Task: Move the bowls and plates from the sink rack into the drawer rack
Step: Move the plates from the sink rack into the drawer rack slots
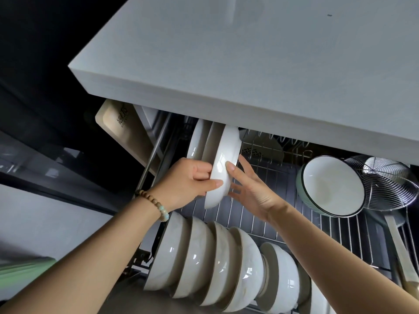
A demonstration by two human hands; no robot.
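Slotting now: we held a white plate (pixel 223 159) on edge at the back left of the drawer rack (pixel 260 214); we could not tell whether its lower rim sat between the wires yet.
Hands: our left hand (pixel 190 180) gripped the plate's lower rim with the thumb across its face. Our right hand (pixel 256 189) pinched the right rim between thumb and fingers.
Done: two standing plates (pixel 197 141) leaned just behind the held one. A row of white bowls (pixel 204 257) stood on edge along the front, and a green bowl (pixel 333 184) leaned at the right.
Left: we judged the task well along. The sink rack was out of view, so we could not say what waited there.
Surface: a pale grey table (pixel 249 64) overhung the open drawer and hid its back.
Room: a wire skimmer (pixel 390 180) lay beside the green bowl. A cutting board (pixel 118 123) stood at the drawer's left side, with dark cabinet fronts beyond it.
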